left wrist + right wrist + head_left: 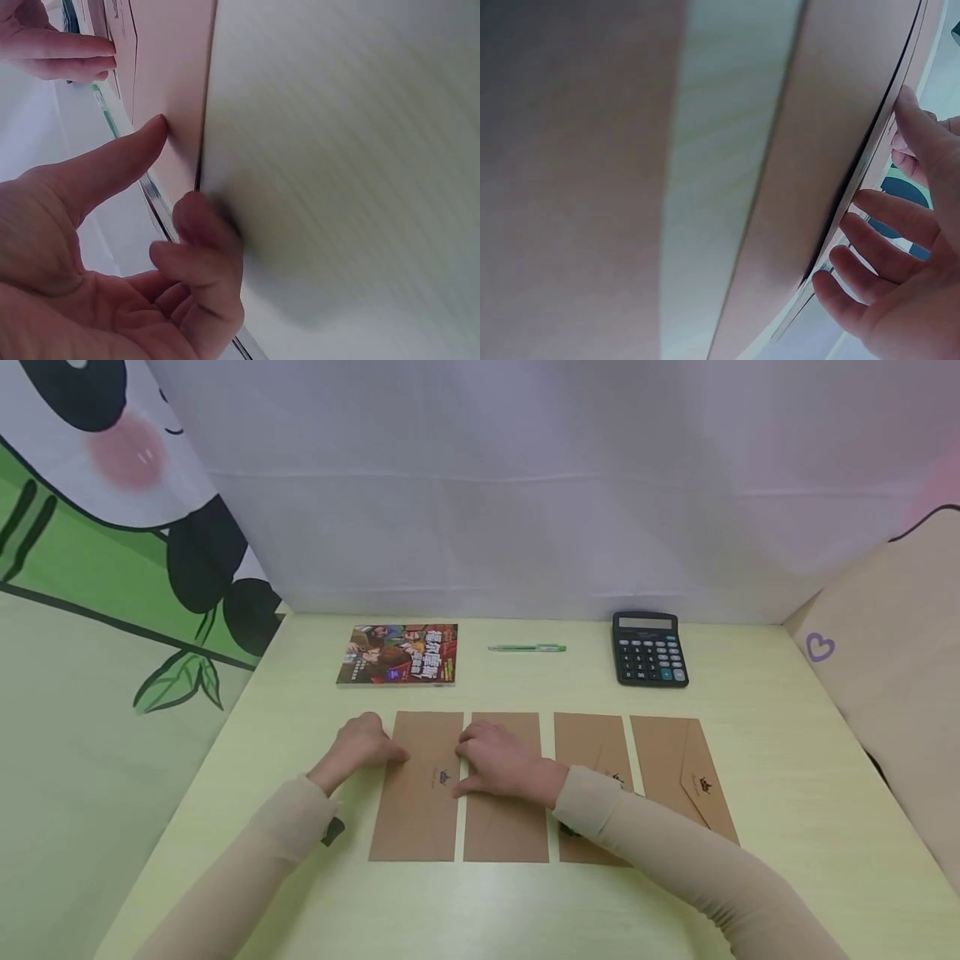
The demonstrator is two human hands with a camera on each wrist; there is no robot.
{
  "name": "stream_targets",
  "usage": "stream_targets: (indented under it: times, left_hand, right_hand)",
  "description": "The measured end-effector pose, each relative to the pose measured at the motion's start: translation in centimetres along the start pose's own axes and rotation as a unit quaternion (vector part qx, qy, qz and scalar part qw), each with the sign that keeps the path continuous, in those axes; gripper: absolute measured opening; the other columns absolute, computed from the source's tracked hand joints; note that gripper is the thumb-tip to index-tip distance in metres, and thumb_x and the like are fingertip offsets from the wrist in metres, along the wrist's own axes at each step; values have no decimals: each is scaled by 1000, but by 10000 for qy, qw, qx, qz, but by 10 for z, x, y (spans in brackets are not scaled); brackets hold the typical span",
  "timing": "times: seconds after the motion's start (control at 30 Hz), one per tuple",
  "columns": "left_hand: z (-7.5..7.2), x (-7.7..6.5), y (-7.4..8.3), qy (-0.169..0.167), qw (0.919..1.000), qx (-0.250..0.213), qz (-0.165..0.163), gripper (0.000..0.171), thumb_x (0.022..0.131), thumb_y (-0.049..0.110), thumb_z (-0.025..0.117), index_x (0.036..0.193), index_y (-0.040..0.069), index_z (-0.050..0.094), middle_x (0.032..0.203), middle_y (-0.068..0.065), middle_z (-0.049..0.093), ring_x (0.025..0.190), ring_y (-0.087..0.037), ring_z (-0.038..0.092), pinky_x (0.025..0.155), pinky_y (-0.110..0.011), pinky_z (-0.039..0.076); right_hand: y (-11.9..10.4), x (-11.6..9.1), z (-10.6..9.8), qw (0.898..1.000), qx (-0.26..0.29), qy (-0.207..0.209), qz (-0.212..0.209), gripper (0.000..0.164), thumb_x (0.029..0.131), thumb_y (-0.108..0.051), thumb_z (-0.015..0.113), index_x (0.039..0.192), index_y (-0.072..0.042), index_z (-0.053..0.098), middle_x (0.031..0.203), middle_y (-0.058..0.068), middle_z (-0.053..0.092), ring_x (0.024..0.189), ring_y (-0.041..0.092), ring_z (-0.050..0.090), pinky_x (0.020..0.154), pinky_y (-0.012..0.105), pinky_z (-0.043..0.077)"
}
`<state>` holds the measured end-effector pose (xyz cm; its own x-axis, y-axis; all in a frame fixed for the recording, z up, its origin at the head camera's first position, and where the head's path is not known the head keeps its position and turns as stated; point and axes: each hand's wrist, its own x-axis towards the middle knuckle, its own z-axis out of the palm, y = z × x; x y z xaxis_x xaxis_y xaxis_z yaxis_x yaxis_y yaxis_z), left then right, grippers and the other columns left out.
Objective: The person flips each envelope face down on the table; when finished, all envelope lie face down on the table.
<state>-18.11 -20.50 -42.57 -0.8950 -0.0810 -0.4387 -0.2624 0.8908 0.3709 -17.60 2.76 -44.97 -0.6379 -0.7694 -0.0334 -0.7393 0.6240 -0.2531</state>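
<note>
We've L hand [360, 746] half-curled, thumb atop the leftmost brown envelope [416, 818]; can't tell if it's gripping. Our R hand [501, 762], loosely spread, is at env's R edge. Env's on tbl [480, 914], near bk [397, 654].

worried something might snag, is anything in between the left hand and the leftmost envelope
Nothing visible stands between them: the left hand is at the left edge of the leftmost envelope, its thumb over the paper. The nearest other item, the book, lies beyond the envelope's far edge.
</note>
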Motion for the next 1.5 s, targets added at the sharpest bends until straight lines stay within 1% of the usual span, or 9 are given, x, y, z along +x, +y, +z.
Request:
stream_targets:
  times: [0.13, 0.27, 0.4, 0.53, 0.73, 0.97, 1.1, 1.33, 1.5]
  left_hand:
    - [-3, 1, -2, -87, 9999, -130, -25, 40, 71, 30, 81, 83, -1, 60, 73, -10, 58, 64, -21, 51, 54, -30, 41]
    - [-10, 3, -6, -298, 9982, -509, 48, 31, 75, 29, 79, 77, 0, 68, 68, -8, 63, 59, -18, 56, 54, -29, 45]
    - [-16, 5, -14, -500, 9931, -1057, 119, 23, 82, 22, 74, 84, -1, 72, 69, -7, 66, 60, -16, 61, 59, -30, 50]
    - [-18, 3, -18, -625, 9838, -1662, 242, 22, 85, 12, 70, 98, -7, 67, 79, -10, 67, 64, -16, 62, 62, -30, 52]
    - [-17, -4, -20, -727, 9736, -2147, 279, 26, 89, 5, 64, 110, -10, 61, 91, -13, 66, 73, -20, 62, 68, -34, 53]
    - [-18, -8, -19, -821, 9504, -2949, 551, 28, 93, -1, 56, 117, -16, 53, 101, -23, 64, 78, -24, 66, 71, -37, 54]
    - [-19, -12, -17, -769, 9461, -3087, 613, 27, 94, -3, 54, 117, -16, 52, 101, -24, 63, 79, -23, 65, 71, -37, 54]
    - [-22, -20, -11, -614, 9450, -3145, 652, 26, 93, -4, 55, 116, -16, 53, 98, -21, 64, 77, -23, 63, 69, -37, 55]
    - [-23, -25, -8, -601, 9438, -3177, 683, 27, 93, -3, 55, 117, -16, 53, 95, -19, 65, 77, -22, 62, 70, -37, 55]
  right_hand:
    - [0, 0, -1, 10000, -7, -18, -18, 62, 75, -56, 73, 110, -4, 69, 116, 8, 60, 106, 23, 51, 93, 33, 40]
    - [0, 0, 0, 10000, -5, 4, -4, 62, 75, -55, 74, 109, -4, 69, 115, 8, 61, 106, 22, 51, 93, 32, 40]
    - [-1, 0, -1, 10000, 44, 41, 15, 61, 76, -54, 75, 111, -4, 69, 116, 8, 61, 108, 23, 50, 94, 32, 40]
    - [-2, -1, -3, 9999, 102, 71, 23, 57, 78, -51, 74, 111, -4, 68, 117, 9, 61, 109, 24, 50, 94, 33, 40]
    - [-1, 0, -5, 9989, 450, -23, 105, 51, 84, -46, 70, 112, -4, 68, 119, 9, 61, 112, 24, 51, 97, 34, 38]
    - [-1, 1, -9, 9985, 443, -24, 334, 49, 85, -49, 68, 115, -10, 68, 116, 1, 64, 106, 19, 54, 92, 38, 41]
    - [-5, 3, -10, 9982, 530, -168, 221, 49, 87, -50, 64, 119, -13, 66, 110, -2, 65, 97, 14, 56, 86, 34, 43]
    - [-16, 3, -14, 9870, 1577, -271, 170, 57, 91, -44, 63, 131, -5, 56, 118, 4, 63, 92, 12, 55, 87, 27, 45]
    - [-15, 3, -13, 9814, 1892, -224, 236, 59, 91, -44, 62, 134, -4, 52, 120, 5, 62, 92, 10, 56, 85, 25, 45]
